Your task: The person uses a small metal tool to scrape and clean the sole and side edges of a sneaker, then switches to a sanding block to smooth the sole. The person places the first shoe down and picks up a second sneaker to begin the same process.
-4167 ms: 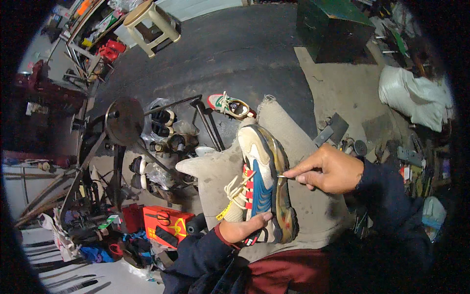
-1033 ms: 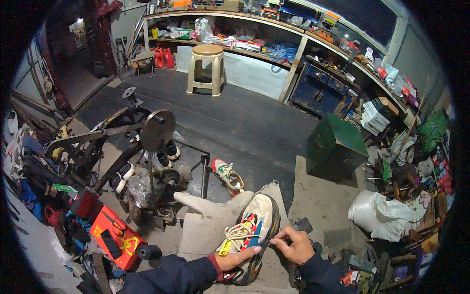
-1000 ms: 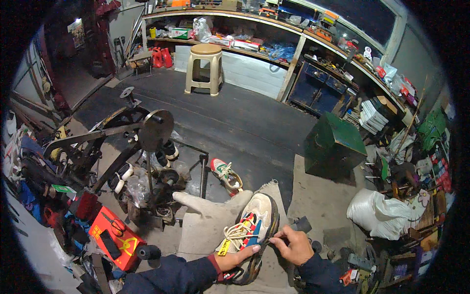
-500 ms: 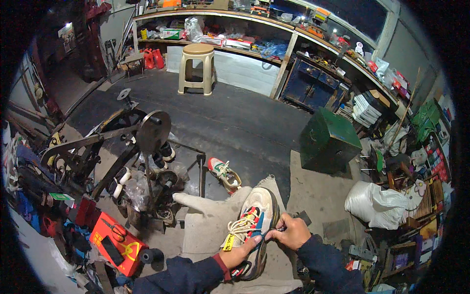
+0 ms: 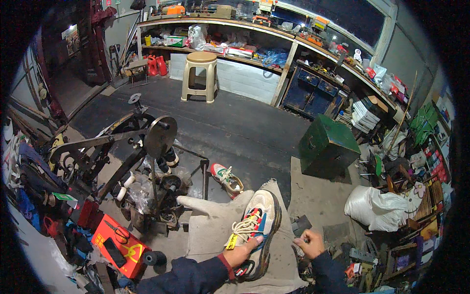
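Observation:
A chunky sneaker [image 5: 263, 206] with a cream toe, pale laces, red and blue patches and a yellow tag lies over my lap on a beige cloth [image 5: 203, 235]. My left hand [image 5: 243, 251] is closed around its near part, thumb across the upper. Off to the right of the shoe, apart from it, my right hand [image 5: 312, 244] is curled with the fingertips pinched together. Whatever it pinches is too small to make out. Beyond the cloth, a second shoe [image 5: 226, 180], white with red and green, rests on the floor.
Left stands a black iron machine with a round disc [image 5: 161, 137]. Near it is a red box [image 5: 119, 245] with scissors and a phone on top, beside a black thread spool [image 5: 154, 258]. A green chest [image 5: 329, 147], a white sack [image 5: 377, 207] and a plastic stool [image 5: 199, 76] stand farther off.
My right hand has pulled away from the sneaker's side, out to the right and slightly down. My left hand keeps its hold. The whole view has shifted slightly.

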